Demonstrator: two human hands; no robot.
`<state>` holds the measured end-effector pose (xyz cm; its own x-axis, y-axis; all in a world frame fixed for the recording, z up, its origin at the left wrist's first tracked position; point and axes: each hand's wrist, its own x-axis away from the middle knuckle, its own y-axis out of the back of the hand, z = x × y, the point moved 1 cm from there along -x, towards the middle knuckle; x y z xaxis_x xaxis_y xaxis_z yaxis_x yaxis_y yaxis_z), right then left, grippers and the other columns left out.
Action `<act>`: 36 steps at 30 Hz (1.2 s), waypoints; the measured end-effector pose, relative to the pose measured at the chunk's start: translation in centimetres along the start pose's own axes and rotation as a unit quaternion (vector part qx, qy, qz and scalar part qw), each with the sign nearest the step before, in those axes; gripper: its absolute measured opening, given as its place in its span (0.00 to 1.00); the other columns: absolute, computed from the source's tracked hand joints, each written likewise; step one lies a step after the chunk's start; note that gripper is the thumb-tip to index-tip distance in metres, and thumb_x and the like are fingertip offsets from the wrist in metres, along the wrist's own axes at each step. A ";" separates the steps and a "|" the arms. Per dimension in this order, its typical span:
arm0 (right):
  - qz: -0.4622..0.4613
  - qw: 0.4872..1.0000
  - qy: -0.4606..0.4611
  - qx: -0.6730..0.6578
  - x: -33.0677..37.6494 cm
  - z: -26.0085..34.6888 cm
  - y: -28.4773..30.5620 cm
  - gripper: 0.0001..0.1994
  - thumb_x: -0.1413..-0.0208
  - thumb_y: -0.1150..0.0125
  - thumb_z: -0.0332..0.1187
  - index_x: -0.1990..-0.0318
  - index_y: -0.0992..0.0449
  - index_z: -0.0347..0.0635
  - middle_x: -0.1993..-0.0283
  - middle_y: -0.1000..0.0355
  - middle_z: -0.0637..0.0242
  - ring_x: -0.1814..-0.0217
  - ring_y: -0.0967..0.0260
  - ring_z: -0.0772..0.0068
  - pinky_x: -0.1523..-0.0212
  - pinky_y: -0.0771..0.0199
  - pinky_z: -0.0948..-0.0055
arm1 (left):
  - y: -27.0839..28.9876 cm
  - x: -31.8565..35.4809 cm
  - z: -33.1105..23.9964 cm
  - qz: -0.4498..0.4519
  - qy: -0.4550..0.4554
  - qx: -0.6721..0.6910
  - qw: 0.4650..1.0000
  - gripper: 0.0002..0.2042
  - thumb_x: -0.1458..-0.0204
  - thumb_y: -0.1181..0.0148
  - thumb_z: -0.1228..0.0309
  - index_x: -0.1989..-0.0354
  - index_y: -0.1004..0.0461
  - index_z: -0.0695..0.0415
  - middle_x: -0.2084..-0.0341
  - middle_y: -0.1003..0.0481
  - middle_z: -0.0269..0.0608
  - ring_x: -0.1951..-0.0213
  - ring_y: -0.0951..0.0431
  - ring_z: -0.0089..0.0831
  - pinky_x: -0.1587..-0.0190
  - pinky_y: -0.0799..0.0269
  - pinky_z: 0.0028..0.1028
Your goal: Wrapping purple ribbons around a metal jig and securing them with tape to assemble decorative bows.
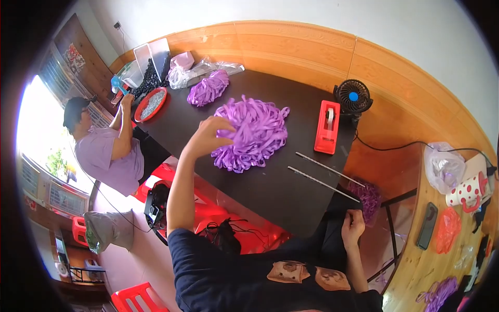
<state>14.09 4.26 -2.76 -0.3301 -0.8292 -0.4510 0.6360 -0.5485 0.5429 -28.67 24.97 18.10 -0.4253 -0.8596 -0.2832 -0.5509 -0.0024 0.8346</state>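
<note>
A large loose heap of purple ribbon loops (254, 138) lies on the dark table (291, 195) in front of me. My left hand (210, 136) reaches over the heap's left edge, its fingers spread and the thumb apart. Whether the fingertips touch the ribbon, I cannot tell. My right hand (353, 226) is low by my lap, beyond the table's near right corner. Its fingers are curled in, and anything inside them is hidden. Two thin pale rods (323, 184) lie on the table between the heap and my right hand.
A red tape dispenser (327, 130) and a black fan (353, 97) stand at the right. Farther left lie a smaller purple ribbon bundle (209, 88) and a red basin (151, 104), where a co-worker (106, 151) sits. A wooden side table (403, 275) holds a phone (427, 226).
</note>
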 end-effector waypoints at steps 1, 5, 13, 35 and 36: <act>-0.005 1.000 0.017 0.000 0.0 0.3 -0.1 0.05 0.54 0.46 0.17 0.70 0.28 0.36 0.71 0.32 0.59 0.71 0.31 0.60 0.71 0.33 0.70 | -0.4 1.0 1.0 -0.053 -0.019 -0.012 0.998 0.10 0.64 0.33 0.72 0.70 0.21 0.59 0.68 0.23 0.44 0.61 0.26 0.39 0.56 0.31 0.33; -0.004 1.000 0.026 0.000 -0.1 0.4 -0.1 0.04 0.52 0.46 0.17 0.70 0.28 0.35 0.72 0.33 0.60 0.72 0.33 0.66 0.73 0.35 0.73 | -1.3 0.7 -0.8 -0.244 0.053 0.017 0.968 0.05 0.58 0.37 0.75 0.72 0.22 0.61 0.75 0.25 0.46 0.70 0.25 0.41 0.65 0.30 0.33; 0.011 0.999 -0.012 -0.051 0.5 1.5 0.6 0.04 0.50 0.46 0.17 0.69 0.27 0.35 0.71 0.32 0.62 0.73 0.35 0.73 0.73 0.38 0.77 | -4.1 -2.9 -2.5 -0.048 0.099 -0.335 0.936 0.11 0.55 0.37 0.62 0.68 0.20 0.56 0.72 0.24 0.44 0.61 0.27 0.42 0.56 0.37 0.39; 0.266 0.919 0.273 -0.097 -15.9 22.6 -18.8 0.06 0.57 0.43 0.26 0.70 0.24 0.38 0.68 0.30 0.55 0.63 0.31 0.50 0.63 0.31 0.58 | -9.3 3.5 -2.5 -0.171 0.127 -0.130 0.968 0.13 0.60 0.42 0.74 0.62 0.21 0.51 0.72 0.27 0.42 0.61 0.26 0.41 0.61 0.35 0.43; 0.266 0.925 0.258 -0.088 -15.7 22.5 -18.8 0.06 0.58 0.43 0.26 0.70 0.23 0.38 0.69 0.30 0.55 0.63 0.31 0.50 0.63 0.32 0.57 | -9.0 3.5 -2.2 -0.171 0.127 -0.130 0.968 0.13 0.60 0.42 0.74 0.62 0.21 0.51 0.72 0.27 0.42 0.61 0.26 0.41 0.61 0.35 0.43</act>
<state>-8.38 25.18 10.01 0.4095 -0.7901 -0.4562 0.7314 -0.0147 0.6818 -23.60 20.86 10.64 -0.0414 -0.8834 -0.4668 -0.4143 -0.4100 0.8126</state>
